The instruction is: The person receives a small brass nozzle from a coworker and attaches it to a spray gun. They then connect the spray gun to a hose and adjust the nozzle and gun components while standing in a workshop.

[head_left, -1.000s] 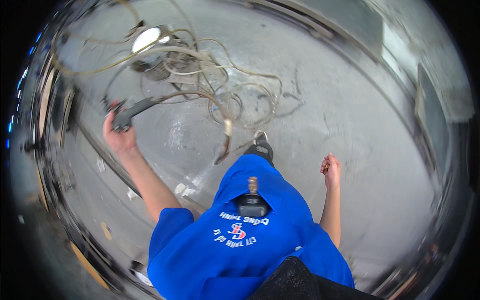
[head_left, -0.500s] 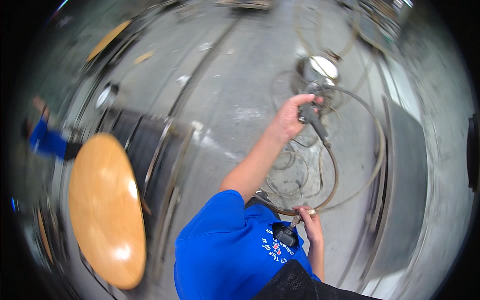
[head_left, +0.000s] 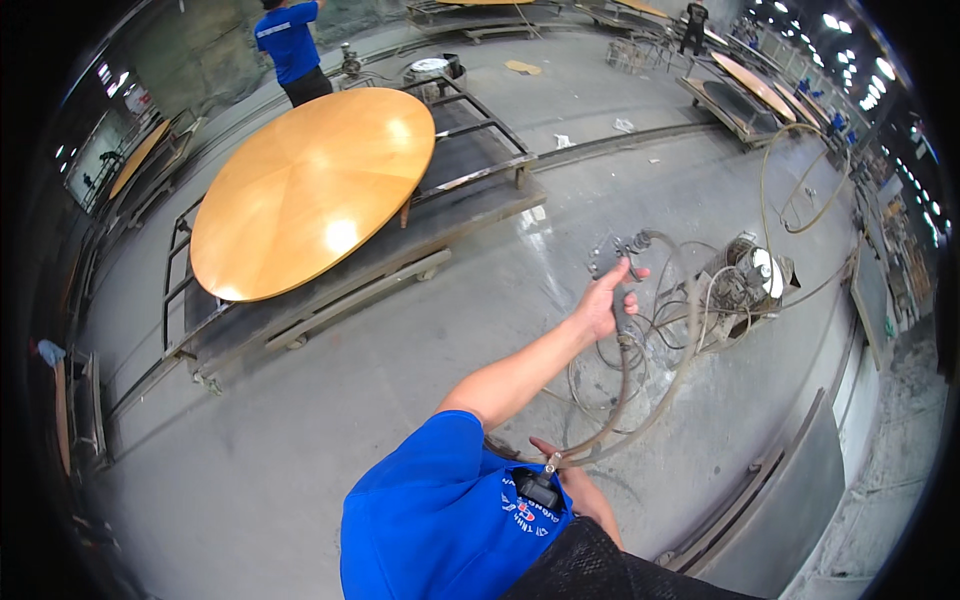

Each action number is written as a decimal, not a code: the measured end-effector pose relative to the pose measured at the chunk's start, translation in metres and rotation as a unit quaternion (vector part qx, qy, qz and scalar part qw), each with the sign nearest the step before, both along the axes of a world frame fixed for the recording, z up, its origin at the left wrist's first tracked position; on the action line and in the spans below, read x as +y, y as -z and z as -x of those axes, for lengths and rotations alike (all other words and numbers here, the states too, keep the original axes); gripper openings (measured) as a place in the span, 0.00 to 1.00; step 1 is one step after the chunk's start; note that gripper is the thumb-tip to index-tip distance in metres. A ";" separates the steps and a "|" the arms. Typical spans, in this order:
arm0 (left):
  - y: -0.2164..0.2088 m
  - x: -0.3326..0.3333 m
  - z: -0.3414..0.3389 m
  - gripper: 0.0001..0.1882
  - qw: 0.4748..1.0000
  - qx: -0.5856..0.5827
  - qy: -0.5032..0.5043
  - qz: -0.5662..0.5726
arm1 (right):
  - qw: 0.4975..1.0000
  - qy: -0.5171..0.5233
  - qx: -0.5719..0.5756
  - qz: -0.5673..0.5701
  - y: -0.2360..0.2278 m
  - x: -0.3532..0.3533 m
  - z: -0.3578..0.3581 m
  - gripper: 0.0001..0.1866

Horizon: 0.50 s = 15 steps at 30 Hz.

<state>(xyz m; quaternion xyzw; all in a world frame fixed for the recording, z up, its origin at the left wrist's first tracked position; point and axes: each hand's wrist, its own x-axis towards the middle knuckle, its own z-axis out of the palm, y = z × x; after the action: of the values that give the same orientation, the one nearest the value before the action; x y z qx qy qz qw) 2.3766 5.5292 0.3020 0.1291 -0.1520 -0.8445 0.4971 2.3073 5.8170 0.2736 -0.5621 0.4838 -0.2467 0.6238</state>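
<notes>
The left hand [head_left: 603, 307] is closed around the handle of a dark spray gun [head_left: 624, 324], fingers curled about the grip and thumb pointing up along it, with the gun's head just beyond the thumb. A brown hose [head_left: 626, 372] drops from the handle's lower end, below the hand, and bends in toward the chest. There the right hand [head_left: 580, 490], partly hidden, sits close to the hose; whether it grips anything I cannot tell. Loops of thin hose [head_left: 571, 380] lie on the floor below the left hand, and to its right stands a grey pot [head_left: 742, 276] with a shiny lid. Well to its left, an orange-brown wooden panel [head_left: 320, 190] rests on a dark metal frame [head_left: 522, 160], with a co-worker in blue [head_left: 290, 45] standing beyond
</notes>
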 end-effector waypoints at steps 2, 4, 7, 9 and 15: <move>-0.003 0.018 -0.048 0.21 1.000 -0.003 -0.023 0.010 | 0.993 0.082 0.022 -0.076 0.028 0.036 -0.009 0.30; -0.009 0.040 -0.100 0.19 0.997 -0.049 0.019 0.063 | 0.978 0.184 0.016 -0.092 0.048 0.070 0.000 0.25; -0.020 0.078 -0.162 0.21 0.982 -0.068 0.068 0.164 | 0.909 0.382 -0.108 -0.127 0.057 0.123 0.004 0.20; -0.021 0.121 -0.192 0.23 0.978 -0.100 0.123 0.137 | 0.871 0.450 -0.163 -0.107 0.050 0.156 -0.001 0.19; -0.042 0.211 -0.216 0.30 0.952 -0.128 0.234 0.153 | 0.854 0.505 -0.125 0.013 -0.016 0.189 -0.013 0.19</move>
<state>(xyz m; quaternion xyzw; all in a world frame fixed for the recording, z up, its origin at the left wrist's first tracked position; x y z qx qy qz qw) 2.5926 5.7403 0.3441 0.1190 -0.3676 -0.8802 0.2756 2.3204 6.0058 0.2897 -0.2131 0.6159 -0.6022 0.4610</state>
